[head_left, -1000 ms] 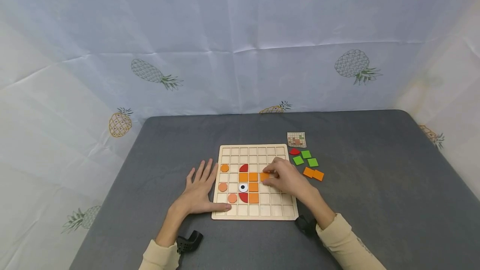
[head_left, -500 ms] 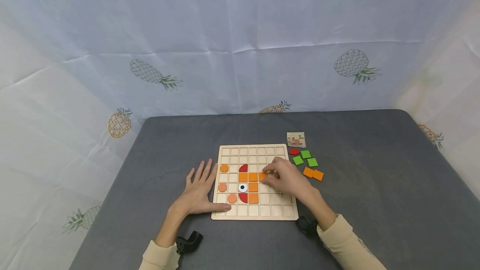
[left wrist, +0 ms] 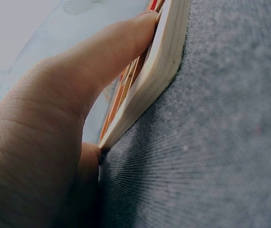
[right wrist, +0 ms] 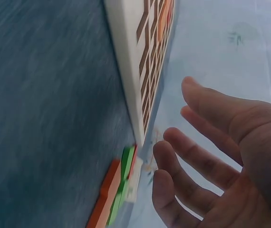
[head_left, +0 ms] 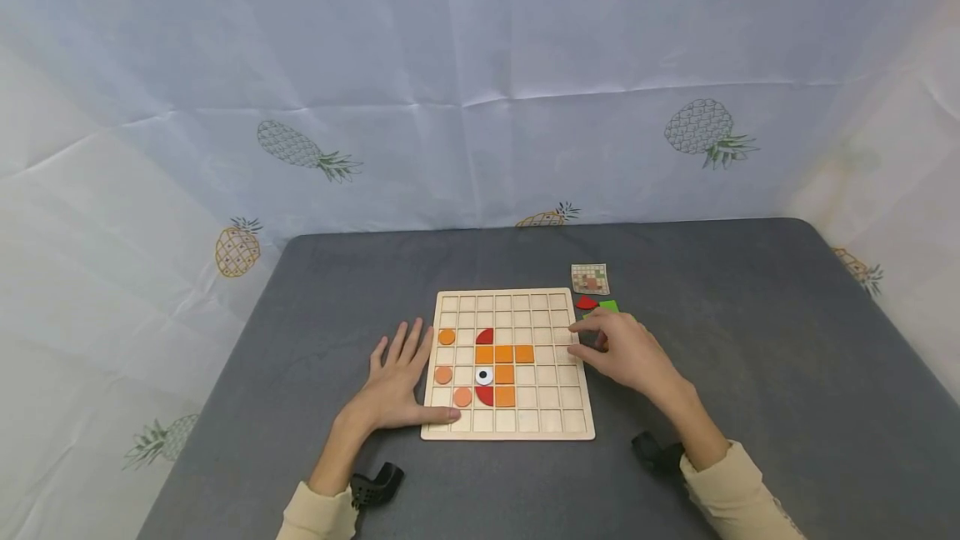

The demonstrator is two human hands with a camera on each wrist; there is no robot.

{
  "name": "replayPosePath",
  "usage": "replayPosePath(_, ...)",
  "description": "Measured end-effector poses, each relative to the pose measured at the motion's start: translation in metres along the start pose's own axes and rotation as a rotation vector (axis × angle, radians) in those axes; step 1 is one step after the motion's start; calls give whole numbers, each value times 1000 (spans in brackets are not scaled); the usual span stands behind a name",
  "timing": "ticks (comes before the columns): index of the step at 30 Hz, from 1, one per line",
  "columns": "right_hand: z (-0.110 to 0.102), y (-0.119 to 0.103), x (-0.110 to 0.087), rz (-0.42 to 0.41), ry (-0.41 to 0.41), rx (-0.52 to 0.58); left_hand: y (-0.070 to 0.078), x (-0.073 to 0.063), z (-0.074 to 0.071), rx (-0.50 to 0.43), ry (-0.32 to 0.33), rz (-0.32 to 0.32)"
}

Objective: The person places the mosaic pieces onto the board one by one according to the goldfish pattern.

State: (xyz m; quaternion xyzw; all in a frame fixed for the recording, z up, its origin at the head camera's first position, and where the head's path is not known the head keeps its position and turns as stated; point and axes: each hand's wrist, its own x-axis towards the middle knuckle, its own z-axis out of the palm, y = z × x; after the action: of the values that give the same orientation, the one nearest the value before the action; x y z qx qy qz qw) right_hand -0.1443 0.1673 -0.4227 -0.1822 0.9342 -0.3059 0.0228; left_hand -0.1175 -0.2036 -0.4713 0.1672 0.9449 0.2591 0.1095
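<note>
Left of centre, low in the frame, a left hand (head_left: pixel 397 377) lies with fingers spread along a wooden grid board (head_left: pixel 551 421), thumb resting on its lower left corner. The board is nearly square, without a clear long axis. On it are an orange disc (head_left: pixel 446 337), then a black-and-white eye disc (head_left: pixel 484 375). Next, the rightmost orange square tile (head_left: pixel 524 354), just released, sits in its cell near the board's middle; that placement looks done. Its sides follow the grid, and it ends a left-to-right row of three. Beyond the board's upper right lie a pattern card (head_left: pixel 590 279), a red piece (head_left: pixel 587 302) and a partly covered green tile (head_left: pixel 609 306). Farthest right, the right hand (head_left: pixel 630 352) has moved off rightward, thumb and fingers apart, holding nothing, over the grey bench (head_left: pixel 765 357).
</note>
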Motion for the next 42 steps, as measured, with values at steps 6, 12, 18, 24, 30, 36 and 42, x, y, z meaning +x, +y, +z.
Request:
replayPosePath(6,-8,13,-8,47,36,-29,1,2,-2,53,-66,-51)
replayPosePath(12,-10,23,-15,73,38,-50,-1,3,-2,58,-62,-49)
replayPosePath(18,-12,30,-17,93,1,-66,1,2,-3,52,-56,-42)
replayPosePath(24,-11,32,-18,100,-16,-45,0,3,-3,52,-71,-56)
replayPosePath(30,-10,34,-20,96,-23,-29,1,3,-3,54,-73,-57)
replayPosePath(36,-9,36,-17,101,-26,-62,0,4,-2,59,-72,-61)
replayPosePath(42,-7,37,-14,116,-47,-70,1,3,-1,64,-72,-62)
